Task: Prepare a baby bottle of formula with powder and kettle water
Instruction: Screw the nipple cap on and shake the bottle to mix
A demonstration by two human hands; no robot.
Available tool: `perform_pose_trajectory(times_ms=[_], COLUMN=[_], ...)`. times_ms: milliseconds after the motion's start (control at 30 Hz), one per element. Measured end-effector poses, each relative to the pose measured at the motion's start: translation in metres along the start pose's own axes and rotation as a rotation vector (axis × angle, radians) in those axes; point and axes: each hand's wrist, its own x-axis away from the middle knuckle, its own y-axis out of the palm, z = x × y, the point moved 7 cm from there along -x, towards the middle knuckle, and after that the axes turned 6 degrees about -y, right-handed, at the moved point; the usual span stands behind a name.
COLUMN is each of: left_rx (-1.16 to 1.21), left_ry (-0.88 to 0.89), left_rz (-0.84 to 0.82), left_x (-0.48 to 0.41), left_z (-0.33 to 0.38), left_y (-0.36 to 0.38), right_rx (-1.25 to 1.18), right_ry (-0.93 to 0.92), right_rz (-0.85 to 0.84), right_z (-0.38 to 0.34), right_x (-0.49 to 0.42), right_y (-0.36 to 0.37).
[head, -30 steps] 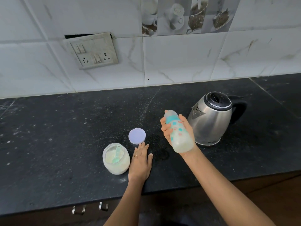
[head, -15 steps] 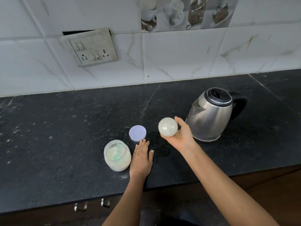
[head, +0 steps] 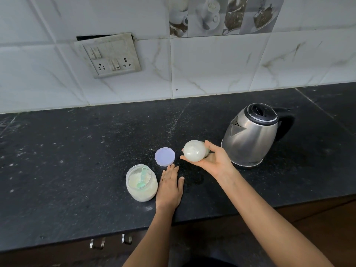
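Head view: right hand point(head: 215, 160) grips the milky, seemingly filled baby bottle point(head: 194, 153) — mixing likely remains; left hand point(head: 169, 187) fingers point(head: 170, 171) flat on counter point(head: 77, 170); powder jar point(head: 141, 183) open.

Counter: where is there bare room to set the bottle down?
The widest bare counter lies left of the powder jar. Another patch lies behind the lid, up to the tiled wall. Crowded: front centre, where jar, lid, the flat left hand and the right hand holding the bottle bunch beside the kettle.
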Motion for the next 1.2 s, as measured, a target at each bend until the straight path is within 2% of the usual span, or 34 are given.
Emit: perform_pose_trajectory(times_ms=[67, 200, 267, 367, 467, 533, 600, 667, 733, 800, 867, 933, 1000, 1067, 1200], left_rx=[-0.007, -0.023, -0.016, -0.008, -0.013, -0.014, -0.016, -0.017, -0.018, -0.019, -0.022, -0.017, -0.017, -0.022, -0.025], left_ry=[0.001, -0.004, -0.006, -0.004, -0.020, -0.016, -0.010, -0.013, -0.016, -0.011, -0.009, -0.011, -0.010, -0.009, -0.002], left_rz=[0.001, -0.008, -0.011, -0.020, -0.024, -0.022, -0.020, -0.023, -0.019, -0.019, -0.015, -0.016, -0.018, -0.020, -0.010], left_x=[0.000, -0.001, -0.001, -0.001, -0.001, -0.002, -0.001, -0.001, -0.001, -0.001, -0.001, -0.001, -0.001, -0.001, 0.000], left_z=[0.001, 0.000, 0.000, -0.001, -0.003, -0.003, -0.002, -0.002, -0.001, -0.001, -0.001, -0.001, -0.001, -0.001, 0.000], left_y=[-0.001, 0.000, 0.001, 0.002, 0.003, 0.003, 0.003, 0.003, 0.003, 0.003, 0.002, 0.001, 0.001, 0.002, 0.001], right_rx=[-0.025, 0.118, 0.116, 0.083, 0.103, 0.119, 0.034, -0.052, 0.063, 0.108, -0.023, -0.182, -0.011, 0.228, 0.140], right_ry=[-0.006, 0.052, 0.025, -0.146, -0.056, -0.064, -0.151, -0.059, -0.001, -0.053, -0.132, -0.056, 0.036, -0.025, -0.036], right_rz=[-0.031, -0.311, -0.372, -0.313, -0.351, -0.412, -0.372, -0.362, -0.400, -0.437, -0.384, -0.380, -0.419, -0.489, -0.464], right_z=[0.001, 0.005, 0.006, -0.007, 0.000, -0.001, -0.013, -0.011, -0.005, -0.004, -0.011, -0.009, -0.003, -0.002, -0.007], right_x=[-0.001, 0.004, 0.006, 0.000, -0.003, -0.003, -0.010, -0.014, -0.010, -0.008, -0.015, -0.020, -0.013, -0.009, -0.014], right_y=[0.002, 0.005, 0.014, 0.015, 0.009, 0.014, 0.010, 0.000, -0.004, 0.000, -0.003, -0.010, -0.013, -0.008, -0.006])
